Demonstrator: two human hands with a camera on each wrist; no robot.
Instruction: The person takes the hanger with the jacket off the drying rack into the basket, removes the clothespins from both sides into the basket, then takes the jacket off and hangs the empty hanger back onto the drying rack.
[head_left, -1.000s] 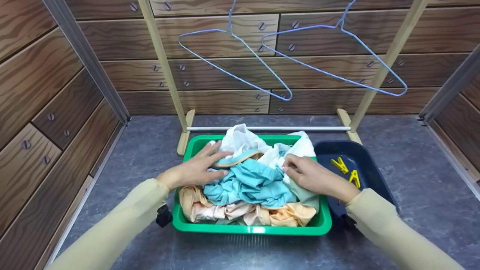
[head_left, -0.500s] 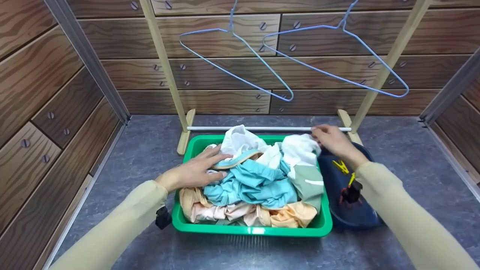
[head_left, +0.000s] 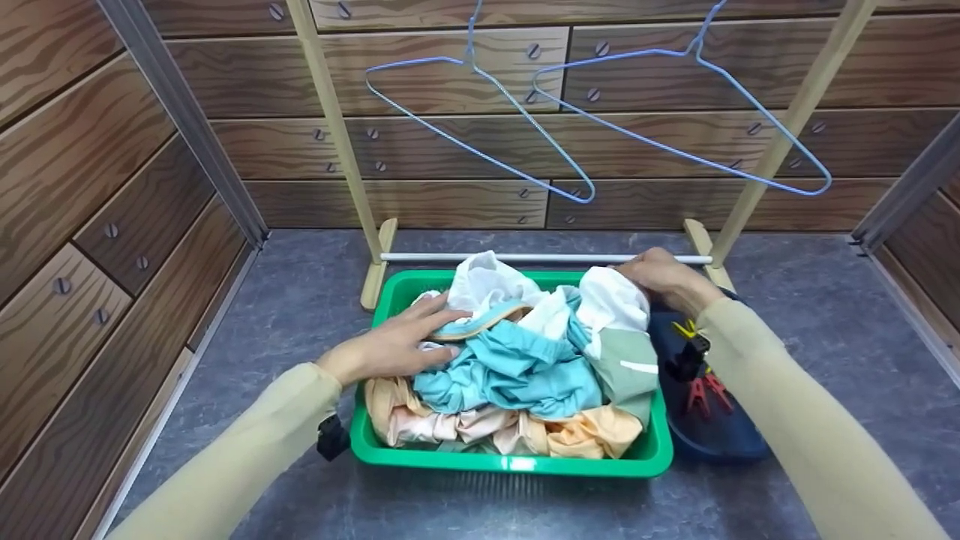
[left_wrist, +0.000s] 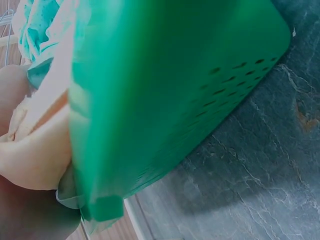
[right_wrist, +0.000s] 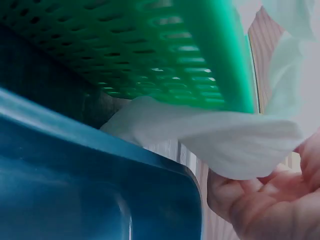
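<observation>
A green basket [head_left: 510, 463] full of crumpled clothes stands before me. My left hand [head_left: 397, 339] rests with fingers spread on the clothes at its left side, near a teal garment [head_left: 517, 367]. At the back right corner my right hand [head_left: 664, 276] holds a white and green garment [head_left: 619, 352]. In the right wrist view, curled fingers grip its white cloth [right_wrist: 225, 140], which hangs over the basket's outer side; some fingertips are hidden by the cloth. The left wrist view shows mainly the basket's outer wall [left_wrist: 150, 90] and a peach cloth [left_wrist: 40, 150].
Two blue wire hangers [head_left: 517, 124] [head_left: 720, 120] hang from a wooden rack with a white lower bar [head_left: 525, 258] behind the basket. A dark blue tray [head_left: 720, 442] at the right holds red clothespins [head_left: 697, 397] and yellow clothespins [head_left: 684, 328], partly behind the right arm.
My right hand has gone from the middle right of the pile to the basket's back right corner, drawing the white and green garment with it. The left hand stays on the clothes.
</observation>
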